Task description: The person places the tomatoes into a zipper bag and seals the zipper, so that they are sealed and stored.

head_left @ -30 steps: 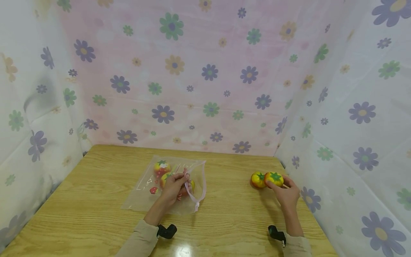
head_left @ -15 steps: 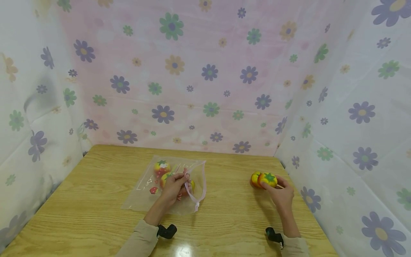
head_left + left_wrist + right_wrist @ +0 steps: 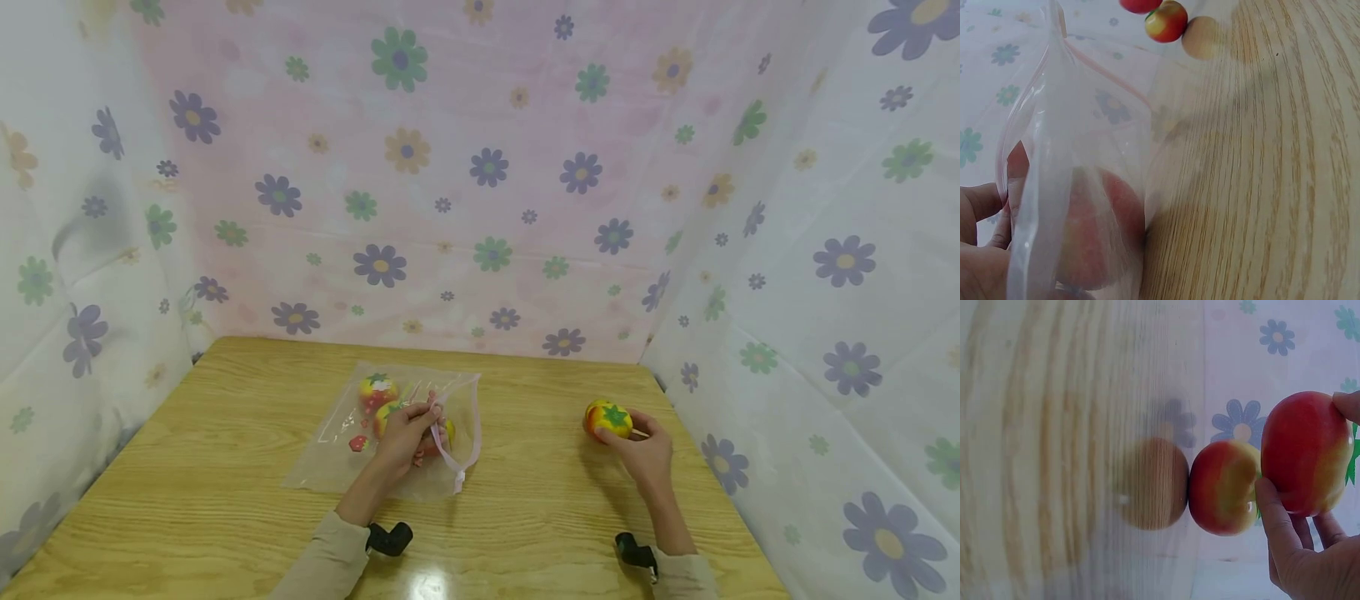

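My left hand (image 3: 401,437) pinches the pink-edged mouth of a clear zip bag (image 3: 322,467), holding that side up off the table. Several red-and-yellow toy tomatoes (image 3: 377,386) with green leaf tops lie inside, partly hidden by the hand; through the plastic one tomato (image 3: 1094,231) shows blurred in the left wrist view. At the table's right side my right hand (image 3: 651,454) grips another toy tomato (image 3: 1304,453) between thumb and fingers. Just beyond and below it a second tomato (image 3: 1222,487) sits on the table, mostly covered by the held one in the head view.
The wooden table (image 3: 525,500) reflects light near its front edge. Flower-print cloth (image 3: 480,208) hangs at the back and on both sides. A black wrist device (image 3: 390,540) sits at the left cuff, and another black device (image 3: 635,550) at the right.
My right hand has moved left with the held tomato, which now overlaps the one on the table in the head view. The left hand and the bag have stayed put.
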